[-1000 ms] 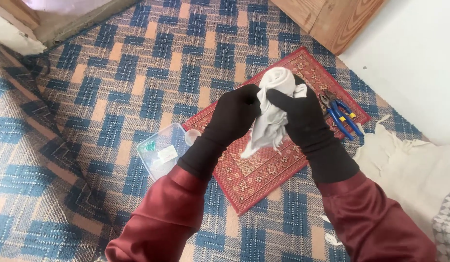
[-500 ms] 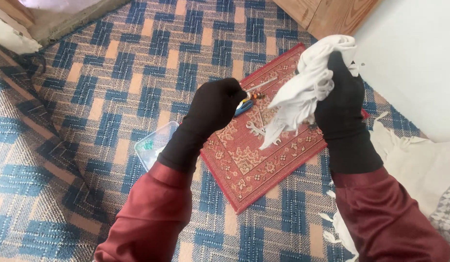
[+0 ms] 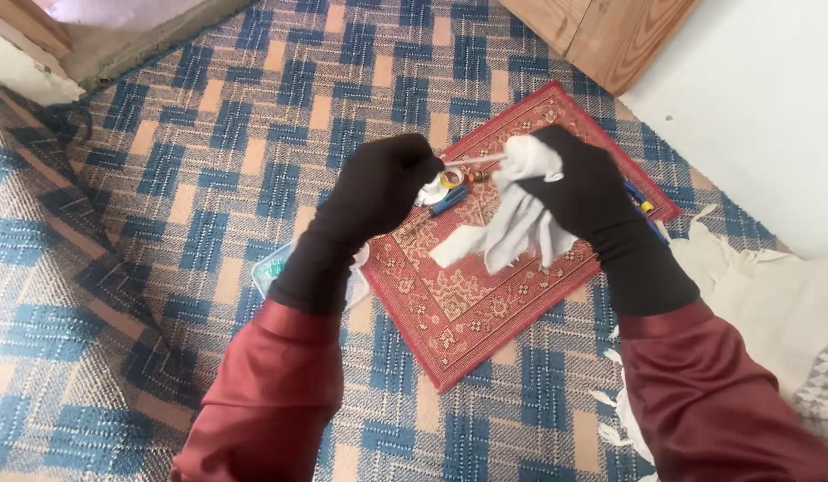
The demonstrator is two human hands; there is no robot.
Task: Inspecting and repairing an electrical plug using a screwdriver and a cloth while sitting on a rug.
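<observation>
Both my hands wear black gloves and dark red sleeves. My left hand (image 3: pixel 382 183) is closed around a small object with a yellow and brown round end (image 3: pixel 453 178) that pokes out toward the right. My right hand (image 3: pixel 582 183) grips a crumpled white cloth (image 3: pixel 514 219), whose loose end hangs down over the red patterned mat (image 3: pixel 449 295). The cloth's bunched top sits close to the small object, and the two hands are a short gap apart above the mat.
A blue-handled tool (image 3: pixel 449 202) lies on the mat below my left hand. More blue and yellow tools (image 3: pixel 641 207) lie at the mat's right edge. A clear plastic box (image 3: pixel 273 268) sits left of the mat on the blue checked carpet. Cream fabric (image 3: pixel 771 295) lies at the right.
My hands were together on the cloth, then parted with the right hand lifting the cloth high. Now the right hand has come back down and left, bringing the cloth close to the small object.
</observation>
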